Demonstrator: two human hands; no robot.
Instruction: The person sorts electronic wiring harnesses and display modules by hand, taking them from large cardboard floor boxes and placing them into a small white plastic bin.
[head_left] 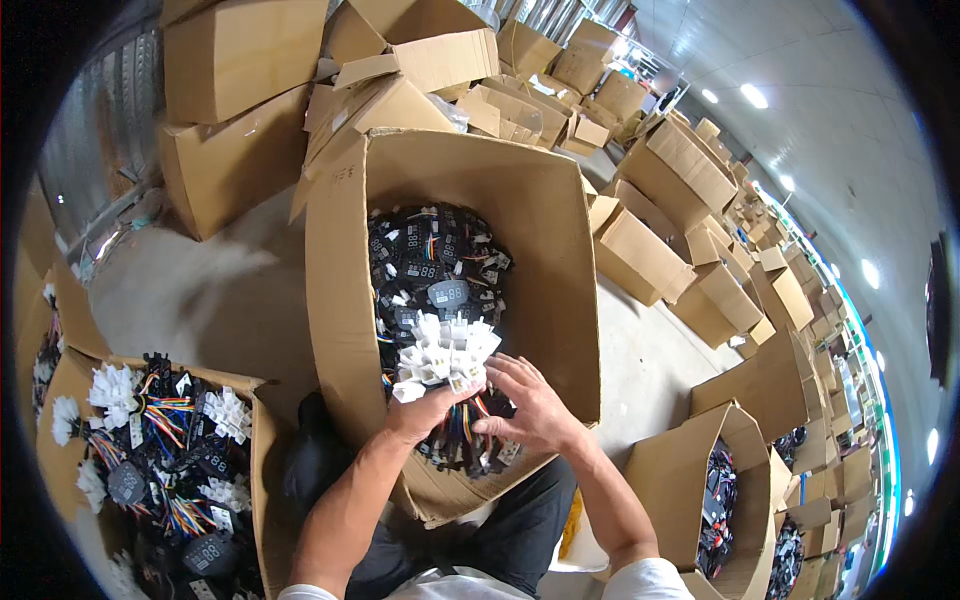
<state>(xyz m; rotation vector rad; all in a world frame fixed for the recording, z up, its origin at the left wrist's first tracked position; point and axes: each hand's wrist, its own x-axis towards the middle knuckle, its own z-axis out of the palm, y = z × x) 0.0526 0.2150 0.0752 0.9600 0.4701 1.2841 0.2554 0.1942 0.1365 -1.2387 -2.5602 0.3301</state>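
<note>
My left hand [424,417] is closed around the coloured wires of a bundle of white plug connectors [445,352], whose heads stick up above the fist. Just to its right is my right hand [528,405], fingers apart and curved toward the bundle, its fingertips close to the connectors and wires. Whether they touch is hard to tell. Both hands are over an open cardboard box [480,165] in front of me. Inside it lie many black display modules [448,292] with wires and small white plugs. The lower wires of the bundle are partly hidden by my hands.
At my lower left, another open box [262,470] holds black display modules with bundled white connectors. A box with dark parts [690,480] stands at the lower right. Stacked cartons [240,60] rise at the back left; more open boxes [640,255] line the right side.
</note>
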